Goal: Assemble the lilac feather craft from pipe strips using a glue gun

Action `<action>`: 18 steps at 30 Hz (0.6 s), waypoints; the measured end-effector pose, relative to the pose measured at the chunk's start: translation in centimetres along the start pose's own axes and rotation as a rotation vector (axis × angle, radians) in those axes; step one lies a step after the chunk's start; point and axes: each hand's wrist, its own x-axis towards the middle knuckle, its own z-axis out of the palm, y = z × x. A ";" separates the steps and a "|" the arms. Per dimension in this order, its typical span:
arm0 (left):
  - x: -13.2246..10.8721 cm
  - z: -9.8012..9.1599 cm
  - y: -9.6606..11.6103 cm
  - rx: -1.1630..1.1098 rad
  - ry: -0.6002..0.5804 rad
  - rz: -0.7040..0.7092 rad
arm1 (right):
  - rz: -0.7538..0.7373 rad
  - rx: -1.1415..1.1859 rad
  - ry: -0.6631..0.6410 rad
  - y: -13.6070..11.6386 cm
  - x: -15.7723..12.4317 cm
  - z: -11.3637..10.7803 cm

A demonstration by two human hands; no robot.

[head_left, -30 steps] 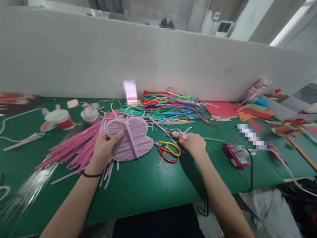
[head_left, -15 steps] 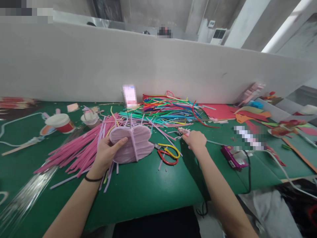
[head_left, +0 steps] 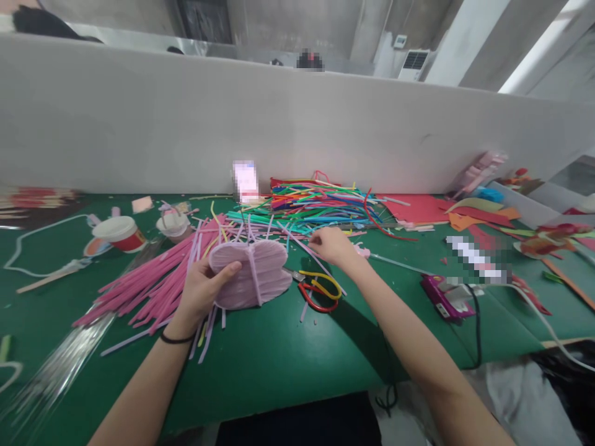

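My left hand [head_left: 204, 288] grips a flat lilac butterfly-shaped piece [head_left: 272, 282] built from pipe cleaners, thumb on its front face. A lilac strip runs down its middle, and thin ends stick up from the top. My right hand [head_left: 329, 245] is over the short pipe cleaner pieces beyond the scissors, fingers curled together; whatever they pinch is hidden. Behind its wrist lies a pink glue gun [head_left: 362, 251], partly covered. Scissors [head_left: 320, 291] with red and yellow handles rest between the hands. Pink pipe cleaners [head_left: 149, 285] lie in a bundle left of my left hand.
Mixed coloured pipe cleaners [head_left: 320, 204] are heaped by the white partition [head_left: 297, 124]. Paper cups [head_left: 121, 235] stand at the left. A purple power strip [head_left: 446, 297] with cords lies at the right, near red paper sheets [head_left: 413, 210]. A phone [head_left: 245, 181] leans on the partition.
My right hand has let go of the glue gun and moved left to the short pipe cleaner pieces. My left hand keeps the butterfly-shaped piece almost in place.
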 end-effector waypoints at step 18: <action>-1.3 -7.9 4.6 -0.207 0.406 0.114 | -0.698 0.243 -0.154 -11.0 8.2 7.2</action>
